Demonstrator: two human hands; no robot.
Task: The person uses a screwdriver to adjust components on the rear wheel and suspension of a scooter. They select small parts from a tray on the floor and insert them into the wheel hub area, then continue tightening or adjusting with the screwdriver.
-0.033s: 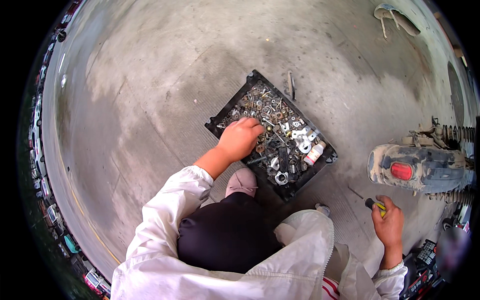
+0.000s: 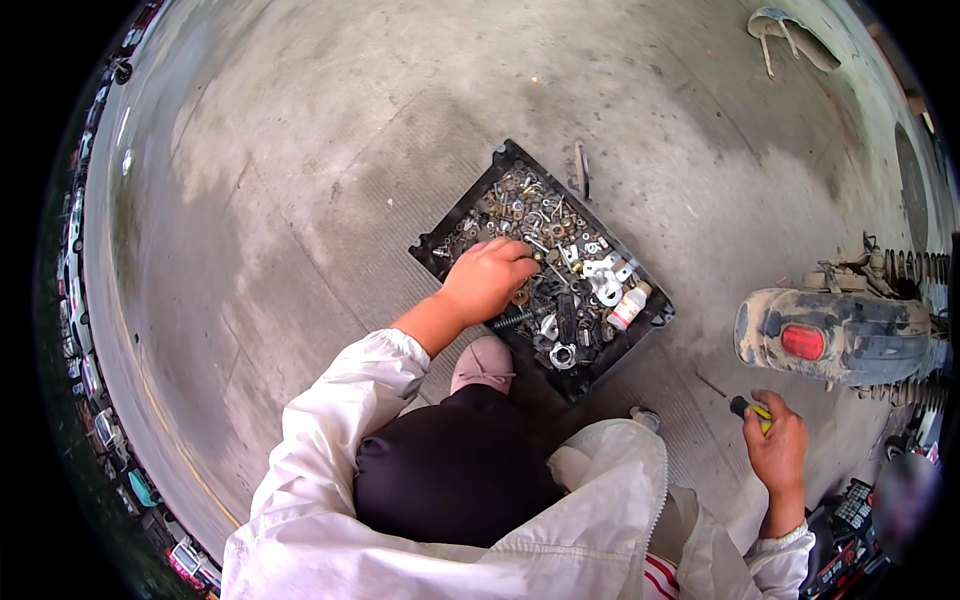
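Note:
A black plastic tray [image 2: 620, 362] lies on the floor in front of me, full of loose nuts, bolts [image 2: 535, 243], washers and small metal parts. My left hand [image 2: 484, 281] reaches over its left side, palm down, fingers bent together into the hardware. The fingertips are hidden, so what they grip cannot be made out. A small white bottle [image 2: 629, 306] leans among the parts on the right of the tray. Off to the right, apart from the tray, my right hand [image 2: 776, 440] is closed around the black-and-yellow handle of a screwdriver [image 2: 739, 406], its thin shaft pointing up and left.
A muddy motorcycle rear fender [image 2: 870, 340] with a red light juts in from the right. Beyond the tray's far edge lies a flat metal piece [image 2: 582, 170]. A curved dirty part [image 2: 795, 40] rests on the concrete at far right. My pink shoe [image 2: 483, 365] nearly touches the tray.
My left hand has shifted slightly to the right over the parts. The right hand and the screwdriver have stayed in place.

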